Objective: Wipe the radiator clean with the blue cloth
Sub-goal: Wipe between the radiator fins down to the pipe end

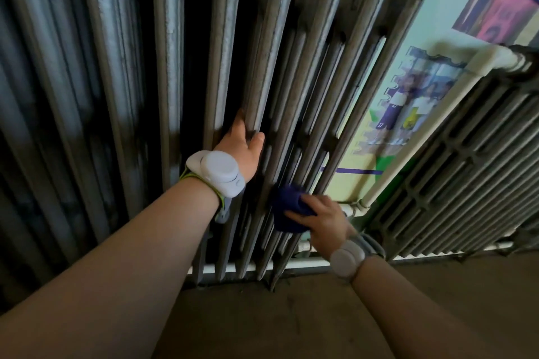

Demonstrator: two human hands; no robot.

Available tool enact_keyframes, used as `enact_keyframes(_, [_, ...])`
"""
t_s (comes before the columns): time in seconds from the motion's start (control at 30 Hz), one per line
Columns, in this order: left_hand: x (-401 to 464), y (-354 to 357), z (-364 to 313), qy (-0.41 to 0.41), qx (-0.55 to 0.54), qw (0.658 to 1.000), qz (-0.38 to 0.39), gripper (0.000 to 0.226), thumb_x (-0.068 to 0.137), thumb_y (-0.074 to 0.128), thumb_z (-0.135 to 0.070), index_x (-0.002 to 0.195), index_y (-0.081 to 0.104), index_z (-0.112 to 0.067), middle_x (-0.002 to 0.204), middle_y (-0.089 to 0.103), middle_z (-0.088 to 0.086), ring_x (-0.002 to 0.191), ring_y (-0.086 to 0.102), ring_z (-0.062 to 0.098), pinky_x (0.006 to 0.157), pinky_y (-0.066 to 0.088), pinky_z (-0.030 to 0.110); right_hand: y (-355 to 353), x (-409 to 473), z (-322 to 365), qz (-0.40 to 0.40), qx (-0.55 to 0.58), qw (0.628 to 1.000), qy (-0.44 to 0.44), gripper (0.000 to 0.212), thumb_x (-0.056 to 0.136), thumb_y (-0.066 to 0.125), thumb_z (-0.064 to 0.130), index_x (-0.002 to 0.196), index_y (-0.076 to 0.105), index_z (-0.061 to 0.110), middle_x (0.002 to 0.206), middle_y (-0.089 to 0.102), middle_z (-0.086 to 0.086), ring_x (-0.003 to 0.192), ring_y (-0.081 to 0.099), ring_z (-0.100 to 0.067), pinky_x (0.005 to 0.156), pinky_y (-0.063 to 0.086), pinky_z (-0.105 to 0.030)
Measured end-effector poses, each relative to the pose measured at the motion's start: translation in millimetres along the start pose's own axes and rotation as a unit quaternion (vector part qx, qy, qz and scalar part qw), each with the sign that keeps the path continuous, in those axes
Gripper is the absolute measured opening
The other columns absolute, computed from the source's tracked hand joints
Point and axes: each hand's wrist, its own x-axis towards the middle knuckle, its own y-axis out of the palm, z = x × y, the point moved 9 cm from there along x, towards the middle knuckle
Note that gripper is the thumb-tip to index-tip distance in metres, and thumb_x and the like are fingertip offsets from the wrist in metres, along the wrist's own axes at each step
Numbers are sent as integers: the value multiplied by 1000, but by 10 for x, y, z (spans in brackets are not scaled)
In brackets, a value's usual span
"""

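A tall grey cast-iron radiator (175,52) fills the left and centre of the head view, its ribs running up and to the right. My left hand (243,146) grips one rib at mid height, thumb on one side and fingers wrapped behind it. Lower and to the right, my right hand (323,220) holds a bunched dark blue cloth (287,210) and presses it against the lower part of the right-hand ribs. Both wrists carry white bands.
A second, lower radiator (455,172) stands at the right with a white pipe (414,131) running along it. Posters (408,105) hang on the pale green wall between the two. The brown floor (291,315) lies below; a white pipe runs along the skirting.
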Motion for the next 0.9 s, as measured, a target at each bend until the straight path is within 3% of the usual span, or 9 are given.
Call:
enact_keyframes(0.1, [-23, 28, 24, -19, 24, 1000, 8, 62, 99, 29, -41, 148, -6, -31, 146, 37, 12, 122, 48, 34, 97, 38, 35, -647, 305, -205, -149, 32, 986, 70, 53, 74, 49, 4, 119, 60, 30, 120, 42, -7, 99, 40, -32, 80, 46, -45])
enact_keyframes(0.23, [-25, 35, 27, -26, 30, 999, -13, 64, 99, 32, -39, 148, -8, -28, 139, 44, 15, 116, 53, 35, 92, 41, 36, -914, 619, -399, -192, 26, 974, 118, 70, 68, 57, -10, 130, 53, 22, 133, 30, -7, 116, 32, -34, 104, 26, -37])
enact_keyframes(0.43, [-80, 106, 111, -38, 41, 998, -33, 65, 99, 33, -36, 148, -10, -29, 143, 39, 15, 115, 52, 35, 89, 41, 35, -367, 422, -196, -191, 21, 974, 121, 60, 77, 44, -3, 129, 43, 25, 139, 27, -8, 113, 33, -35, 96, 39, -47])
enact_keyframes(0.5, [-82, 208, 168, -46, 59, 997, -21, 65, 99, 33, -35, 148, -10, -27, 141, 41, 15, 115, 52, 36, 89, 41, 35, -76, 205, -211, -167, 37, 975, 143, 59, 84, 49, -2, 133, 41, 31, 137, 33, -7, 112, 34, -33, 94, 42, -45])
enact_keyframes(0.57, [-93, 232, 261, -57, 83, 995, -10, 65, 99, 31, -37, 148, -10, -25, 139, 44, 16, 115, 52, 37, 89, 41, 36, 292, 28, -200, -79, 48, 982, 167, 48, 92, 43, 10, 135, 47, 32, 138, 40, -7, 118, 33, -30, 95, 47, -47])
enact_keyframes(0.7, [-106, 277, 376, -66, 112, 991, 19, 64, 99, 29, -40, 149, -8, -23, 139, 44, 17, 116, 51, 38, 91, 40, 36, 757, -203, -108, 125, 36, 983, 131, 62, 80, 46, 13, 132, 47, 45, 141, 43, -3, 123, 38, -34, 97, 43, -48])
enact_keyframes(0.77, [-137, 312, 429, -72, 122, 989, 33, 64, 99, 28, -41, 148, -8, -21, 136, 47, 18, 112, 54, 37, 85, 40, 34, 546, -94, -76, 84, 60, 988, 112, 57, 76, 47, 15, 124, 55, 46, 130, 53, -3, 109, 45, -35, 87, 47, -45])
enact_keyframes(0.83, [-167, 352, 479, -75, 131, 988, 44, 64, 99, 29, -40, 148, -7, -20, 132, 50, 19, 107, 56, 37, 77, 38, 31, 93, 67, -88, -40, 84, 990, 105, 48, 78, 42, 17, 115, 65, 37, 120, 58, -5, 97, 48, -36, 79, 47, -43])
enact_keyframes(0.9, [-186, 390, 531, -77, 144, 985, 53, 65, 99, 30, -39, 148, -8, -19, 128, 52, 21, 102, 58, 37, 74, 38, 31, -329, 240, -206, -154, 78, 978, 120, 50, 76, 45, 8, 117, 65, 30, 125, 47, -4, 99, 41, -32, 85, 40, -39])
